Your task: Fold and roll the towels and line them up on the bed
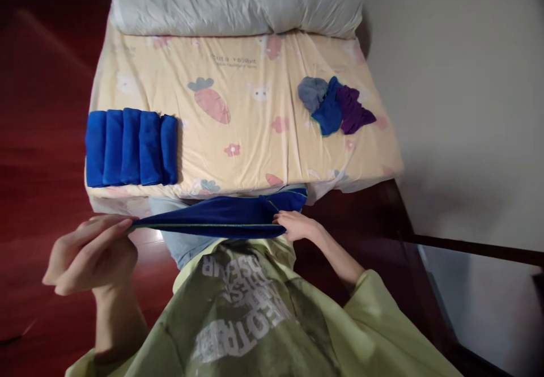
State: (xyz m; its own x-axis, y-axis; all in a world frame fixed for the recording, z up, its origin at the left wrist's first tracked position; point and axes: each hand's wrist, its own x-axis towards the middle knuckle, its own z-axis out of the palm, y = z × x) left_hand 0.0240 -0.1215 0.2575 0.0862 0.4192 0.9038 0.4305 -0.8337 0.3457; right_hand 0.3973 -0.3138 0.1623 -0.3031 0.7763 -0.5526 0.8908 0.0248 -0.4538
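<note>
- Left hand: pinching cloth at left end.
- Right hand: gripping it toward right.
- Cloth: blue, stretched before bed.
- Bundles: five, blue, bed's near left.
- Pile: grey, blue, purple, right.
- Bedding: pale, far end.

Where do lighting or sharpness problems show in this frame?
Head view: dim at upper left; small glare spot on the glossy red floor, just below the stretched blue green-edged cloth; soft shadow right of the blue rolled fabric bundles; lettering on the yellow printed sheet looks soft.
</note>
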